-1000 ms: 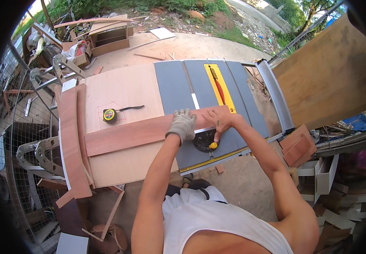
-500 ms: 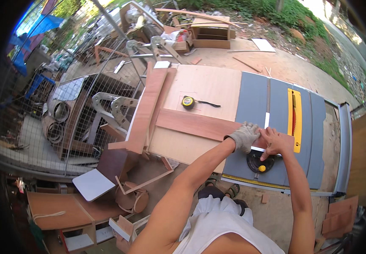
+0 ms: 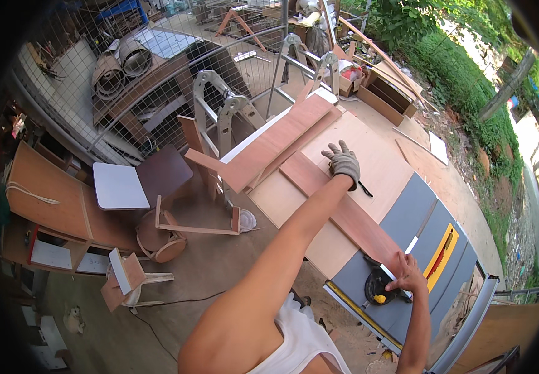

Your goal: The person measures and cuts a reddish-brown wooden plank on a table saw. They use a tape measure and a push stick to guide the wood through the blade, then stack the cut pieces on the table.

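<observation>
My gloved left hand reaches far out over the pale plywood sheet. It is curled down where the tape measure lies, and only the measure's black strap sticks out from under it. A long reddish board runs diagonally from the plywood onto the grey table saw. My bare right hand presses on the board's near end, beside the black mitre gauge. The yellow blade insert is just right of that hand.
Wider reddish boards overhang the plywood's left edge. On the ground to the left are a wire-mesh fence, metal stands, wooden offcuts and small stools. Crates and grass lie beyond the bench.
My left hand has left the board near the saw and reached out along it to the tape measure. My head has turned left. The right hand stays at the board's near end.
</observation>
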Available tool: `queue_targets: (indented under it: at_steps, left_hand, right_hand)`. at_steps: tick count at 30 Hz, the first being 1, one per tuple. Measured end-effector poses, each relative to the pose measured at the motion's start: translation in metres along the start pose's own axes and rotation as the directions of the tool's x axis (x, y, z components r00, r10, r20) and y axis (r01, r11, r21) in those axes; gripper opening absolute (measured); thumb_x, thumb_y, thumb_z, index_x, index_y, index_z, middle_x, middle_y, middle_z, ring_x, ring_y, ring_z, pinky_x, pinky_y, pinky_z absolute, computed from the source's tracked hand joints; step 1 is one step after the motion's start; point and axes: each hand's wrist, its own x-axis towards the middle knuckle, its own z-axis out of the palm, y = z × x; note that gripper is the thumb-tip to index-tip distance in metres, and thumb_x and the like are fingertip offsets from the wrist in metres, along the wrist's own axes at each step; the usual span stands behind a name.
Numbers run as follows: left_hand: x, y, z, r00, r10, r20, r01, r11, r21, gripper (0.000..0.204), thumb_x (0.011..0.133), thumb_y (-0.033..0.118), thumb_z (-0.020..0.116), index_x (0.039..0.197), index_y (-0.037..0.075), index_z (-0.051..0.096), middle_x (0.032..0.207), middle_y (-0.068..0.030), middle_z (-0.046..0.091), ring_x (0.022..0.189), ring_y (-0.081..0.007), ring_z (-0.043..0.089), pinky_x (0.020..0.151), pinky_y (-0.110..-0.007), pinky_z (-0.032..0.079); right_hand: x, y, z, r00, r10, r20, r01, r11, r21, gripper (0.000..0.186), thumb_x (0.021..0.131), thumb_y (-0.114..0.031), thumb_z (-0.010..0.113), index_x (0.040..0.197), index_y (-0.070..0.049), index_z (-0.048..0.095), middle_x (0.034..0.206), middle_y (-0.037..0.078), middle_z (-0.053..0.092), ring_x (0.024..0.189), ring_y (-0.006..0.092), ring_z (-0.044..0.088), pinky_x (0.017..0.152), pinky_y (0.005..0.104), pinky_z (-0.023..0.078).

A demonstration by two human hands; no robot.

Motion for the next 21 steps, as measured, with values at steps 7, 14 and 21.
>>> queue_targets:
  at_steps: [7, 14, 21]
  left_hand:
    - [0.037, -0.087, 0.042, 0.989, -0.006, -0.148, -0.040, 0.951, -0.307, 0.053, 0.084, 0.022, 0.068, 0.134, 0.007, 0.058, 0.143, -0.0240, 0.045, 0.115, -0.0406, 0.056, 0.093, -0.047, 0.051]
    - [-0.072, -0.124, 0.054, 0.709, 0.017, -0.705, -0.397, 0.836, -0.379, 0.049, 0.078, 0.013, 0.073, 0.125, 0.005, 0.062, 0.140, -0.0237, 0.049, 0.111, -0.0369, 0.055, 0.094, -0.047, 0.048]
    - [-0.127, -0.181, 0.081, 0.927, 0.038, -0.374, -0.107, 0.981, -0.164, 0.038, 0.083, 0.021, 0.064, 0.115, 0.002, 0.062, 0.137, -0.0235, 0.051, 0.122, -0.0364, 0.051, 0.105, -0.051, 0.039]
  right_hand:
    - [0.019, 0.006, 0.010, 0.997, -0.071, -0.032, 0.071, 0.997, 0.005, 0.147, 0.035, -0.058, 0.093, 0.158, -0.018, 0.024, 0.153, 0.014, 0.034, 0.143, 0.0339, 0.035, 0.112, 0.0459, 0.041]
    - [0.016, 0.012, 0.011, 0.998, -0.043, 0.037, 0.040, 0.996, 0.074, 0.151, 0.034, -0.058, 0.094, 0.158, -0.012, 0.021, 0.153, 0.018, 0.031, 0.143, 0.0382, 0.032, 0.114, 0.0456, 0.037]
    - [0.015, 0.026, 0.014, 0.991, -0.116, 0.059, 0.108, 0.986, 0.124, 0.155, 0.033, -0.059, 0.094, 0.157, -0.003, 0.020, 0.149, 0.022, 0.032, 0.141, 0.0424, 0.032, 0.114, 0.0454, 0.035]
